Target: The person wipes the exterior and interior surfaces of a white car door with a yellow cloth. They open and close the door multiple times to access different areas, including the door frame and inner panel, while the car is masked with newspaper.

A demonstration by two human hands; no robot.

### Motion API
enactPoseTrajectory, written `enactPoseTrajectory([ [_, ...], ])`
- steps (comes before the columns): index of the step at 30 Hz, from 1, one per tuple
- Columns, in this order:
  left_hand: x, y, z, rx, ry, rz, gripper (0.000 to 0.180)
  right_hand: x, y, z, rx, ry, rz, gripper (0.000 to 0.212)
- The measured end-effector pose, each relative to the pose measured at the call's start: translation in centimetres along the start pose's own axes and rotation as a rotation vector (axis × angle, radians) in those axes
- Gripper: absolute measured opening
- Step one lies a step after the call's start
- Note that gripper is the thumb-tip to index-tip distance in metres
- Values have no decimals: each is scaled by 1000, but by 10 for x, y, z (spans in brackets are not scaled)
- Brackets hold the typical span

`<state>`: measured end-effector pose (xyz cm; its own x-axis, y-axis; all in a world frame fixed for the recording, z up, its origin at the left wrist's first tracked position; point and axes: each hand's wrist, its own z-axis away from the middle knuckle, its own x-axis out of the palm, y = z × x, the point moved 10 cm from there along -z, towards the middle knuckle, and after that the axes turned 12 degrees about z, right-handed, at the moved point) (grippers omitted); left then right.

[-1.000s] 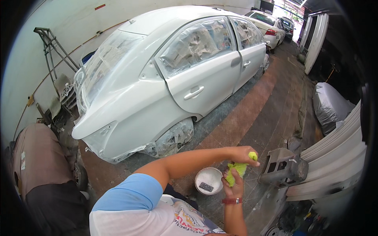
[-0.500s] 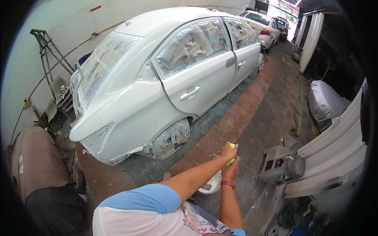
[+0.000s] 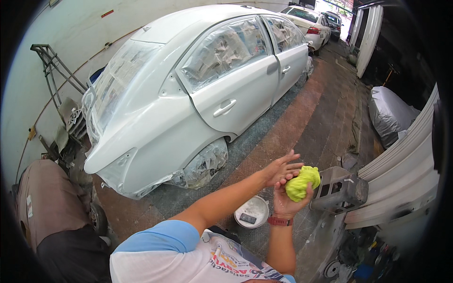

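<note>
Balled up tight in the right hand (image 3: 289, 200), a yellow-green cloth (image 3: 302, 182), fingers curled under and around it so that the wad sits proud of the fist, ready to be pressed or reshaped. Laid against the cloth's near side, the left hand (image 3: 281, 170), fingers spread flat and open, gripping nothing, seemingly patting or kneading the wad into a firmer ball. Both held up at chest height, well clear of the floor, just to the right of the white car's (image 3: 198, 94) rear wheel as seen from above. On the right wrist, a red band (image 3: 279, 221). Directly below the hands, on the ground, a round white bucket lid or tub (image 3: 251, 212) with a small dark object lying on it, kept close to hand. Car windows, tail lamps and rear wheel masked with newspaper (image 3: 222, 49), presumably to shield them from spray or dust. Beneath the car, a grey mesh mat; beyond it, reddish-brown paving (image 3: 302, 122) running toward the open end of the bay. Left of the car, a pale wall with a folding metal frame (image 3: 52, 66) leaning on it; right of the car, a grey machine housing (image 3: 339, 191), stacked pale panels (image 3: 406, 160) and a covered bundle (image 3: 389, 113). Farther off past the car's nose, more parked vehicles (image 3: 306, 19) in daylight.
</note>
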<state>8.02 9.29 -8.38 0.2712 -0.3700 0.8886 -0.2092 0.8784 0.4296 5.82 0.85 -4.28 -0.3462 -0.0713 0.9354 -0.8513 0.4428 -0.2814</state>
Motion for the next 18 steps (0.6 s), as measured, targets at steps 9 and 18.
enactPoseTrajectory([
  [9,221,18,84,-22,-821,-7,64,169,6,32,95,-492,-468,69],
  [18,120,11,49,-3,-317,-1217,36,-6,32,63,362,111,583,41],
])
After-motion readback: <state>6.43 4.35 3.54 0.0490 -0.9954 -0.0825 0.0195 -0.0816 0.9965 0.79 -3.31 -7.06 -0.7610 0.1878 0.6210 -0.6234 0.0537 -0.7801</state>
